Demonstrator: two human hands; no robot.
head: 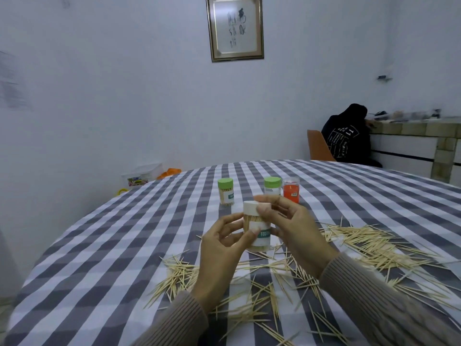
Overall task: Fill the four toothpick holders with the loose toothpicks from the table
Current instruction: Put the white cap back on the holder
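Head view shows the white-capped holder (257, 227) upright, lifted between both hands, left fingers (233, 222) curled round its side, right fingers (268, 212) pinching near its cap, loose toothpicks (369, 242) beneath.

We had only 1 view, worn on the head, facing forward and slightly down across the checked tabletop (124, 233). It sat close above both raised hands, its wide angle reaching the far wall (112, 96) and framed picture (234, 27).
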